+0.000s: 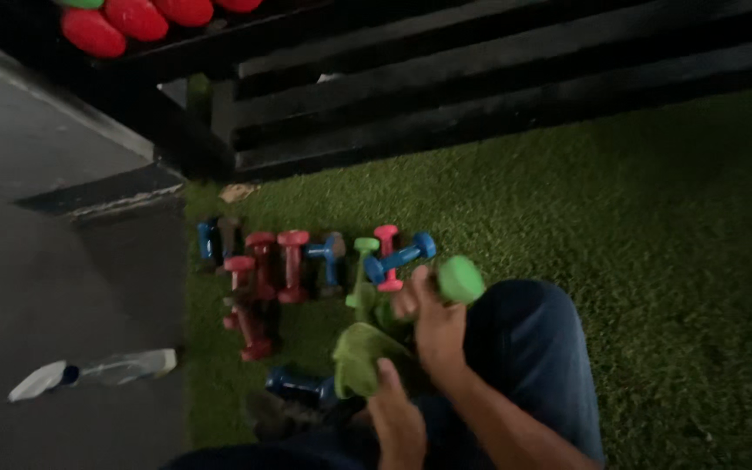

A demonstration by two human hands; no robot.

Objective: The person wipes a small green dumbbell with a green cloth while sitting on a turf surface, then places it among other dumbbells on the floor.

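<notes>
left hand [398,416]: fingers curled, gripping | right hand [435,324]: raised, fist closed

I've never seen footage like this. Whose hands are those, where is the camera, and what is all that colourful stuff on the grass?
There is no machine here: a person wears a camera on the head, looking down at their own knees and hands. The right hand holds a green dumbbell; the left hand presses a green cloth near it. On the artificial turf lie more small dumbbells, pink, blue and green, roughly in a row. A spray bottle lies on the dark floor to the left. The picture is dim and blurred.
</notes>
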